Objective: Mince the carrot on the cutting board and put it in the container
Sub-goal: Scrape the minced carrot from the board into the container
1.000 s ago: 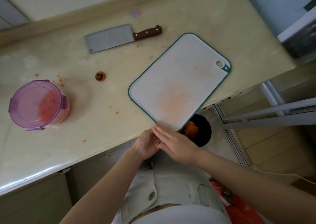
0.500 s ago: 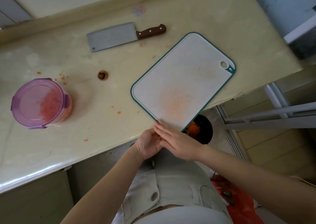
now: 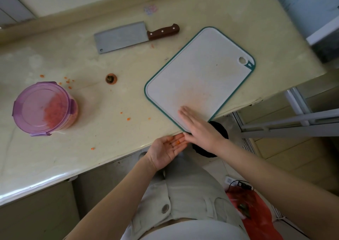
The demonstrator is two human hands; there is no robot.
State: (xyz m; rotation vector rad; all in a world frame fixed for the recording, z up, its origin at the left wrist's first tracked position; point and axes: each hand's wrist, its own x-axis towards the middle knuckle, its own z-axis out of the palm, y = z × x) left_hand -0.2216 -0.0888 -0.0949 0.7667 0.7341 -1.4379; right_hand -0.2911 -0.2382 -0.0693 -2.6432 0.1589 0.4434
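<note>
Right hand flat, fingers straight, on near corner of board; left hand open, palm up at counter edge, carrying carrot bits.

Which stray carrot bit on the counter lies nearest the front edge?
The lone bit left of the left hand; the other bits sit farther back, toward the purple container.

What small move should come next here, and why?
Probably sweep the flat right hand toward the near corner of the cutting board, brushing any leftovers into the left hand held palm-up beside it; that palm holds a few carrot bits.
</note>
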